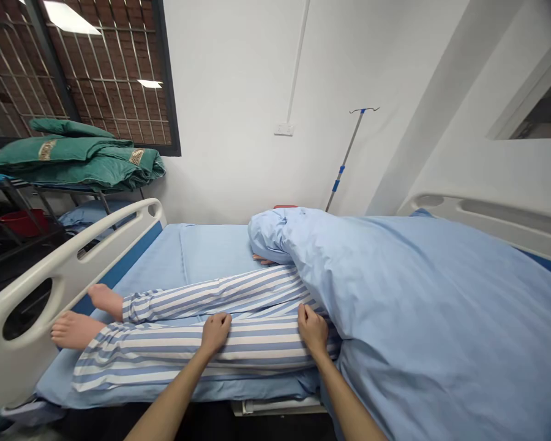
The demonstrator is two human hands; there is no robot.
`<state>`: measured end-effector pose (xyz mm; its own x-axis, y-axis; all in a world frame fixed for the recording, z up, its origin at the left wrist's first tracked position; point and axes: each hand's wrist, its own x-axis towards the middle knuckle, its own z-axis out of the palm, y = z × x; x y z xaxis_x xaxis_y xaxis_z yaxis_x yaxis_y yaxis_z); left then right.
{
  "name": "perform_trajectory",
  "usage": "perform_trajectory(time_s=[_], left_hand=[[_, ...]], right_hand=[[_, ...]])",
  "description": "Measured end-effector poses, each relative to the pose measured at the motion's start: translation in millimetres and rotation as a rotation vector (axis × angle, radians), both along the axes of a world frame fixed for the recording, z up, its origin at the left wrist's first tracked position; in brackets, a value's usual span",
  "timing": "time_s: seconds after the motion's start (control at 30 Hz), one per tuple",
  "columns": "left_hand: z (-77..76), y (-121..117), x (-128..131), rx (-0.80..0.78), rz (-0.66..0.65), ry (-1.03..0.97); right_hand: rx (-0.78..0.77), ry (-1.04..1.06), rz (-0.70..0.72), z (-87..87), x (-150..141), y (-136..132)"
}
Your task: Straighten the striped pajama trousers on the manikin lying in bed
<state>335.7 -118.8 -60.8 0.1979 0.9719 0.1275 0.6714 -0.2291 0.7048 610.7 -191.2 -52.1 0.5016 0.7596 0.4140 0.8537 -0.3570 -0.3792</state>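
Observation:
A pair of legs in blue-and-white striped trousers [165, 349] lies stretched along the bed, bare feet [78, 329] to the left; whether they belong to a person or a manikin I cannot tell. My left hand [215, 332] is curled into a fist over the nearer leg's lower part. My right hand [313, 329], also a fist, is against the same leg higher up, beside the edge of a light blue quilt [408, 294]. The cloth is not visibly bunched in either fist. The quilt covers the upper body; fingertips [262, 260] show under its far edge.
The bed has a blue sheet [215, 245], a cream footboard [96, 245] at left and a headboard [496, 211] at right. Behind it stand a drip pole [346, 162] and a wall socket [283, 129]. Folded green bedding [78, 159] lies under the barred window [105, 67].

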Motion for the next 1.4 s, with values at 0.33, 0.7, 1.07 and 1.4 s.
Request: perform_trajectory(time_s=[0.33,0.7,1.07,1.4], left_hand=[[0.4,13.3,-127.9,0.019,0.268,0.321],[11.4,-11.8,-179.1,-0.043,0.215,0.355],[56.3,-29.1,-229.7,-0.038,0.301,0.225],[34.2,38.6,-206.9,-0.005,0.298,-0.023]], right_hand=[[-0.073,-0.028,-0.001,2.7,-0.7,-2.0],[-0.118,0.005,-0.023,9.1,-5.2,-5.2],[-0.121,0.011,0.002,14.6,-5.4,-5.5],[-0.230,-0.061,-0.101,7.0,-7.6,2.7]])
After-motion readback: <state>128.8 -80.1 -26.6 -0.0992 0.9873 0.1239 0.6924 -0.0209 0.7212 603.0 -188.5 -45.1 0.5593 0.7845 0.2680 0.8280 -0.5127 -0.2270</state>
